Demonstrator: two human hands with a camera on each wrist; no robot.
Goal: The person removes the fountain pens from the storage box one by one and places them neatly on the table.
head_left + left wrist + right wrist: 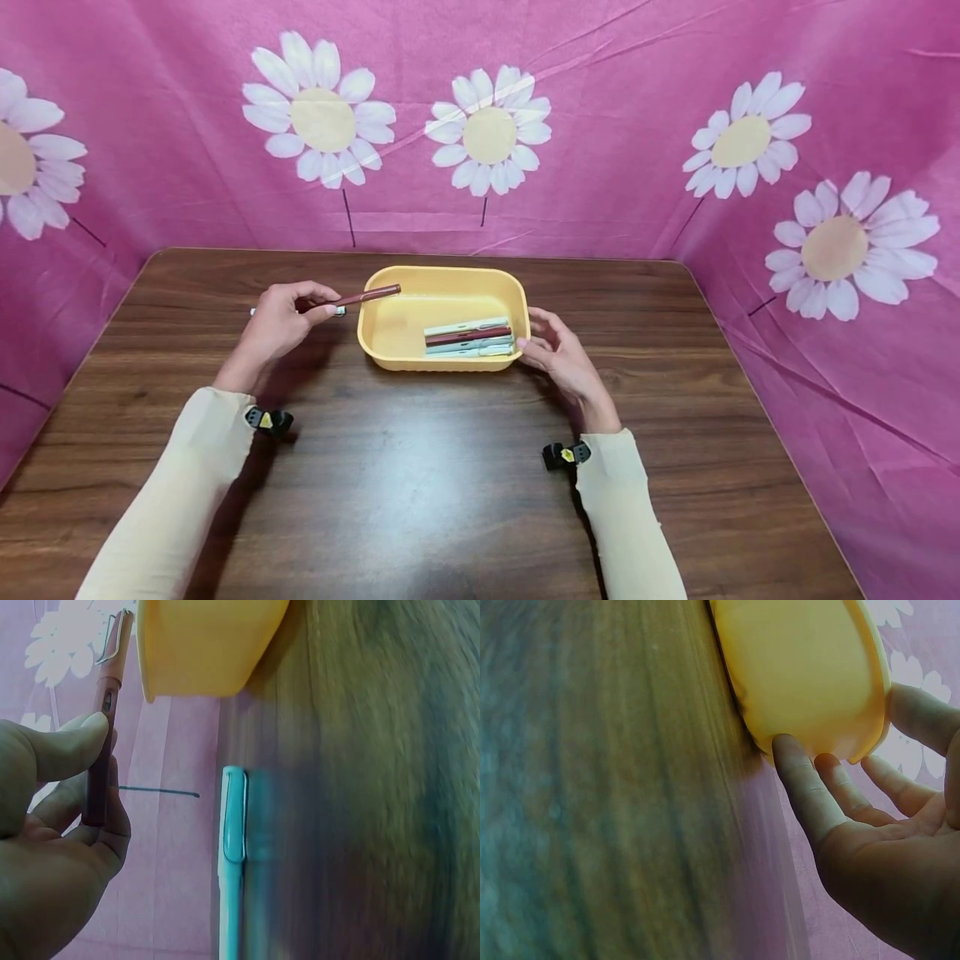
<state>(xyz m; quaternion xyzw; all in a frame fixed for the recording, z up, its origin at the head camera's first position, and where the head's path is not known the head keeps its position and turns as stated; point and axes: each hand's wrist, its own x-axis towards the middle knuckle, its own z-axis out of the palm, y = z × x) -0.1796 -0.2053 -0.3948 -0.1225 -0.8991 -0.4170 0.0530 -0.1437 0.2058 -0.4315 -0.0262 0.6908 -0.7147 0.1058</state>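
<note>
My left hand (279,325) pinches a dark red pen (107,697) between thumb and fingers. The cap end of that pen reaches over the left rim of a yellow tray (390,364). A pale pen with a clip (231,862) lies on the table below the left hand, mostly hidden by it in the head view. At the tray's right end, my right hand (561,354) holds the corner, thumb at the rim and fingers spread along the outer wall. Inside the tray, several pens lie side by side, including another dark red pen (465,336) among pale ones.
The brown wooden table (420,492) stretches in front of the tray and to both sides. A pink cloth with white daisies (600,167) hangs along the table's back and sides. Each wrist wears a black strap.
</note>
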